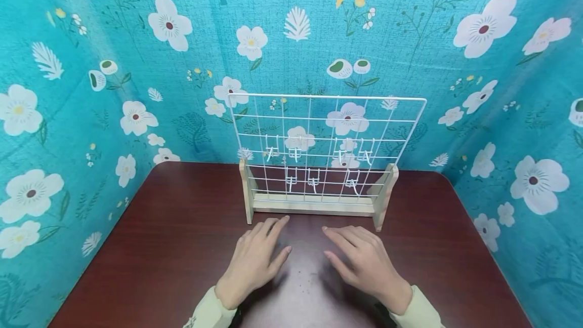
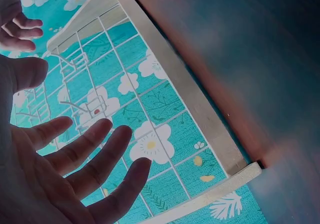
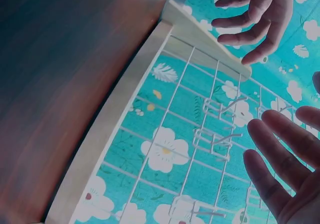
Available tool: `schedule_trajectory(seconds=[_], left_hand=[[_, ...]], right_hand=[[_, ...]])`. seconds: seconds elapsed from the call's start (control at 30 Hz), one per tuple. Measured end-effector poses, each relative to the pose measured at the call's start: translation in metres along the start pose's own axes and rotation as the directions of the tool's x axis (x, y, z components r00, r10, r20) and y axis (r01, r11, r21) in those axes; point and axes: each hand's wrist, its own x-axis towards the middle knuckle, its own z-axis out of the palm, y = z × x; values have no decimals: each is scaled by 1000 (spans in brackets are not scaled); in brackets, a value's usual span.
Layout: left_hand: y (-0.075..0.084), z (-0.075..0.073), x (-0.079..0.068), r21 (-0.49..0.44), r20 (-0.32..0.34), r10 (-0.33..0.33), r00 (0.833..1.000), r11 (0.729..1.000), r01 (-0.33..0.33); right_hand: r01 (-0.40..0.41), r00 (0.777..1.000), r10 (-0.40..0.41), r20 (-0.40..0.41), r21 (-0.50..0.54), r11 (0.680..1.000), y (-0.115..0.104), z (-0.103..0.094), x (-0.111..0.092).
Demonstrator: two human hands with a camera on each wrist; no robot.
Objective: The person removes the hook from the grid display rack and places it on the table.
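A white wire grid rack (image 1: 327,97) stands upright in a pale wooden base (image 1: 314,211) at the back of the table. Several white wire hooks (image 1: 366,156) hang on it, in an upper row and a lower row of three. My left hand (image 1: 254,258) is in front of the base's left half, fingers extended and holding nothing. Opposite it, my right hand (image 1: 364,261) hovers before the right half, also with nothing in it. Both wrist views show spread, loosely bent fingers on the left hand (image 2: 75,176) and right hand (image 3: 287,169), apart from the grid.
The dark red-brown table (image 1: 182,227) extends to both sides of the rack and toward me. A turquoise flowered cloth (image 1: 282,65) encloses the back and both sides. Pale sleeves (image 1: 210,312) cover the forearms.
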Motion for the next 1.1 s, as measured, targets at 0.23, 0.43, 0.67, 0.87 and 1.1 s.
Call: schedule_trajectory(seconds=[0.23, 0.43, 0.67, 0.87, 1.1], left_hand=[[-2, -1, 2, -20, -35, -17, 999, 1000, 16], [-7, -2, 5, -66, -76, -55, 996, 997, 50], [-13, -1, 6, -112, -124, -77, 989, 992, 63], [-18, -1, 7, -147, -132, -115, 985, 985, 95], [-23, -1, 7, -201, -125, -166, 978, 970, 139]], right_hand=[[13, 999, -13, -39, 22, 1000, -4, 4, 10], [13, 997, -10, -72, 34, 999, -6, 6, 16], [6, 996, -3, -92, 42, 999, -5, 6, 21], [-7, 995, 12, -99, 50, 999, -4, 6, 25], [-34, 993, 39, -113, 44, 998, -2, 3, 30]])
